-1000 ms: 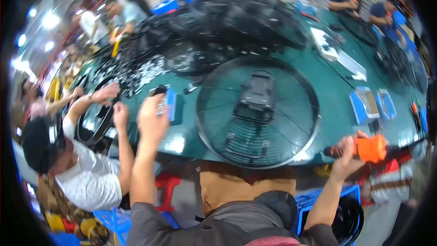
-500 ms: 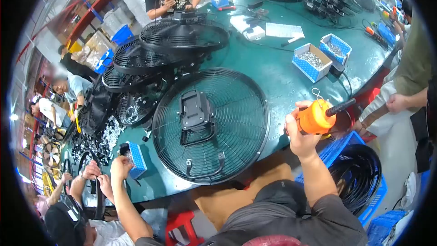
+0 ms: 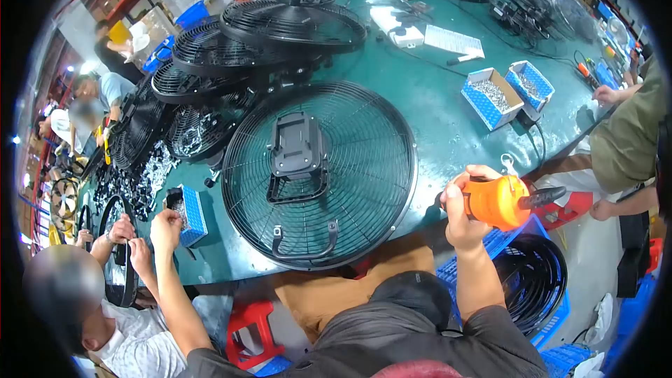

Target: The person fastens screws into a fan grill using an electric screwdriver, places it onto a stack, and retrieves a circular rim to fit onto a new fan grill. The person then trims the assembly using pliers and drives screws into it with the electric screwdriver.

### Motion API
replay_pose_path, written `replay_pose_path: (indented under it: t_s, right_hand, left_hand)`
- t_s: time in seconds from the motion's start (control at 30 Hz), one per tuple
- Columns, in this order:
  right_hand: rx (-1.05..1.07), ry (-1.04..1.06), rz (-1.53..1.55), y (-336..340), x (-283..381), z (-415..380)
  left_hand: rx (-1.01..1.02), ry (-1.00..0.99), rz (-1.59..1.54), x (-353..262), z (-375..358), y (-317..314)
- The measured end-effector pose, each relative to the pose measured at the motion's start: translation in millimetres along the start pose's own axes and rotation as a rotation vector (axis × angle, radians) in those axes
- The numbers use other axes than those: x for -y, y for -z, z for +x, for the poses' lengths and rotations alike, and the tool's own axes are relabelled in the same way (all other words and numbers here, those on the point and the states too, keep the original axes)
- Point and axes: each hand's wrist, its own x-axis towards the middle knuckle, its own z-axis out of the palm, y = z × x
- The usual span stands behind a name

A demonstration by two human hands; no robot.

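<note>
My right hand (image 3: 463,213) is wrapped round an orange power screwdriver (image 3: 495,201), its dark tip pointing right. It is held beside the right edge of a round black fan guard (image 3: 364,161) lying flat on the table. A black mounting box (image 3: 297,143) sits on the guard, and a black handle (image 3: 304,250) is fixed near its front edge. At the left, my left hand (image 3: 166,229) has its fingers pressed together at the rim of a blue-and-white box (image 3: 194,220) of small parts. What those fingers hold, if anything, is too small to make out.
Stacked black fans (image 3: 280,28) stand at the back left of the green table (image 3: 427,108). Two boxes of screws (image 3: 493,98) stand right of centre. A co-worker (image 3: 133,336) sits close at my left. A blue crate (image 3: 553,322) with black hoops is below right.
The view has shifted slightly. My left hand stays beside the parts box, and my right hand still grips the screwdriver, now tipped lower. The person across the table has lowered an orange tool.
</note>
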Motion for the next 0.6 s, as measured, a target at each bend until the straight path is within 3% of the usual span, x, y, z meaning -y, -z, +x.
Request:
replay_pose_path:
  t_s: [0.2,0.3,0.47,0.5,0.6]
  right_hand:
    - [0.029,-0.007,-0.068,-0.5,4.5,-2.0]
    - [0.032,-0.097,0.129,-4.2,3.6,-8.0]
    - [0.044,0.001,-0.04,-6.8,5.2,-0.9]
    - [0.04,-0.056,0.041,-9.5,13.9,3.4]
    - [0.052,-0.079,0.003,-2.9,4.6,-1.4]
  left_hand:
    - [-0.068,-0.027,-0.072,10.3,-2.0,-4.9]
    - [-0.146,-0.009,-0.056,-22.2,-19.2,15.5]
    - [-0.335,-0.068,-0.137,7.3,-12.0,-1.8]
    - [-0.347,-0.089,-0.211,5.2,-14.3,-1.4]
    - [-0.35,0.083,-0.394,-1.3,-30.1,4.0]
